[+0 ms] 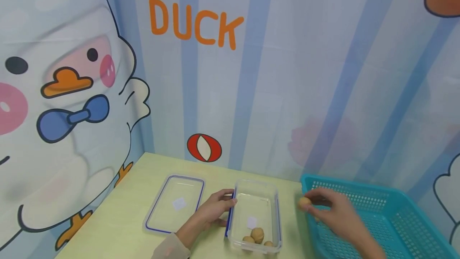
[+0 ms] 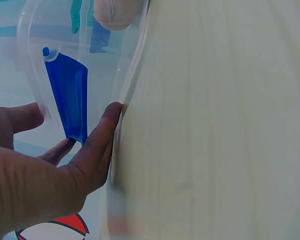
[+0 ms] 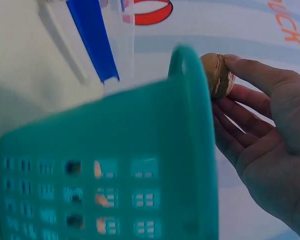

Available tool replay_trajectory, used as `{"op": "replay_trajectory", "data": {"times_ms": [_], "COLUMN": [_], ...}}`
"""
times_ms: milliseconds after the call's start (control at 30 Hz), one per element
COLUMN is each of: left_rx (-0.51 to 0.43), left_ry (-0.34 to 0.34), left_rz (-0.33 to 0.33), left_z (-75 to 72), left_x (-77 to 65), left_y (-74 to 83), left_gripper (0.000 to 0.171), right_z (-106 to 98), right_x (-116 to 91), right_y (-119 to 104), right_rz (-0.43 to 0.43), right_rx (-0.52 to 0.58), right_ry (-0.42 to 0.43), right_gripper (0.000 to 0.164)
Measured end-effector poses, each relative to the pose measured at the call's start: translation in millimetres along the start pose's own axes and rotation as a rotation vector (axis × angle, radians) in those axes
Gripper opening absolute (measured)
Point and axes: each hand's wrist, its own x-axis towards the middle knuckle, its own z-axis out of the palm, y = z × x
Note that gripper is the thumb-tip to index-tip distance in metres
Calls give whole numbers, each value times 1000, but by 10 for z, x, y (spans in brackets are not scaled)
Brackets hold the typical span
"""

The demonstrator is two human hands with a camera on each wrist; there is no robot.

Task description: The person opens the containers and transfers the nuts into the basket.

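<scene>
A clear plastic box (image 1: pixel 256 195) with blue side clips stands on the pale table and holds three walnuts (image 1: pixel 257 234) at its near end. My left hand (image 1: pixel 215 208) rests against the box's left wall, fingers straight on it (image 2: pixel 97 145). My right hand (image 1: pixel 332 207) pinches one walnut (image 1: pixel 304 202) (image 3: pixel 217 75) in its fingertips, above the left rim of the teal basket (image 1: pixel 377 211) (image 3: pixel 115 165), between basket and box.
The box's clear lid (image 1: pixel 175 204) with a blue rim lies flat to the left of the box. A cartoon duck backdrop stands close behind the table and along its left side. More walnuts show faintly through the basket's mesh in the right wrist view.
</scene>
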Motion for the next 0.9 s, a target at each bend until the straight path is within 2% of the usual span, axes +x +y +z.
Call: {"op": "replay_trajectory", "data": {"times_ms": [100, 333, 500, 667, 900], "left_rx": [-4, 1, -7, -11, -3], "left_ry": [-2, -1, -6, -9, -2], "left_rz": [2, 2, -6, -14, 3], "left_z": [-5, -3, 3, 4, -9], "left_x": [1, -11, -10, 6, -12], "left_y": [-6, 2, 13, 14, 6], "left_gripper": [60, 58, 60, 60, 59], "right_z": [-87, -218, -249, -211, -140], "right_x": [-31, -134, -213, -277, -272], "right_y": [114, 394, 554, 677, 778], "right_rz": [49, 90, 204, 287, 297], "right_rx": [-19, -99, -130, -153, -135], "right_ry": [14, 50, 8, -35, -87], "right_gripper": [32, 31, 44, 50, 46]}}
